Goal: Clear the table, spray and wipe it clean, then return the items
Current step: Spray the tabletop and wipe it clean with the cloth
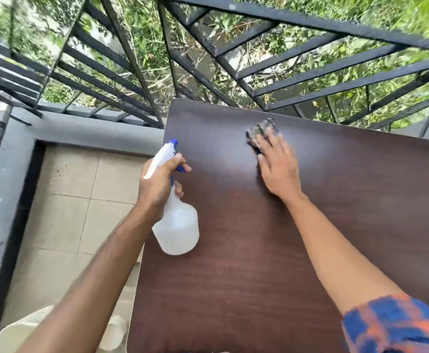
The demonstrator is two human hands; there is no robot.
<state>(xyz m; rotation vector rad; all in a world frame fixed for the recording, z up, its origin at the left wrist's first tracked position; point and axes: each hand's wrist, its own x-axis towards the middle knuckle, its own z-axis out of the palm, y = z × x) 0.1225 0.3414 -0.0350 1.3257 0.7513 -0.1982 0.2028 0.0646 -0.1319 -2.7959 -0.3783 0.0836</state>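
Your left hand [161, 183] grips a white spray bottle [175, 225] above the dark tabletop's [233, 276] left edge; your right hand [277, 166] presses flat, fingers spread, on a blurred cloth [260, 131] near its far edge.

The dark mottled wiping cloth [260, 133] is motion-blurred and mostly covered by the right hand [277, 166]. The dark brown wooden table [246, 250] is cut off at the near and right edges. The black metal railing [208, 59] is blurred.

No readable text, label, brand or number shows on the spray bottle [176, 225] or elsewhere.
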